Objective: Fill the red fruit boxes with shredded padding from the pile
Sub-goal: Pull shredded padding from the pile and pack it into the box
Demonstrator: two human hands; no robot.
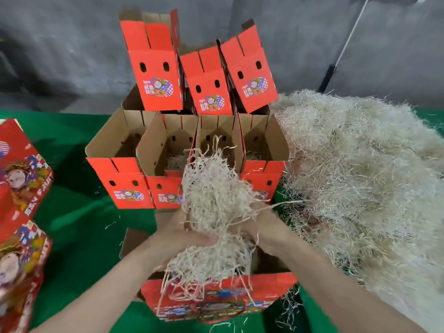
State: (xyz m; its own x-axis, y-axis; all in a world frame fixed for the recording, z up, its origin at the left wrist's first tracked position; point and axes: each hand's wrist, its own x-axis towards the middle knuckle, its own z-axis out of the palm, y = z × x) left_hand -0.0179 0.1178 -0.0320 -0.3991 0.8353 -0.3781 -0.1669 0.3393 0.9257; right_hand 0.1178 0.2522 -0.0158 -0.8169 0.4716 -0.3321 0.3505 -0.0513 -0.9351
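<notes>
1. While both hands hold one clump of shredded padding (213, 200) above the nearest red fruit box (216, 299), the step in hand appears to be loading that box. The clump's lower strands already trail into its open top and over its front wall.
2. The left hand (177, 236) cups the clump from the left, fingers curled beneath it. The right hand (262, 227) grips it from the other side, its fingers mostly buried in strands, so how tightly they close is hard to tell.
3. The pile (360, 164) of padding lies on the right of the green table cover (79, 236), just beside the boxes.
4. Beyond the hands stands a row of open boxes (125, 181). Two of them show a little padding at the bottom, and the clump hides the inside of another.
5. The next move likely calls for lowering the clump into the near box, pressing it down, easing the fingers free, and tucking in the strands hanging outside the front wall.
</notes>
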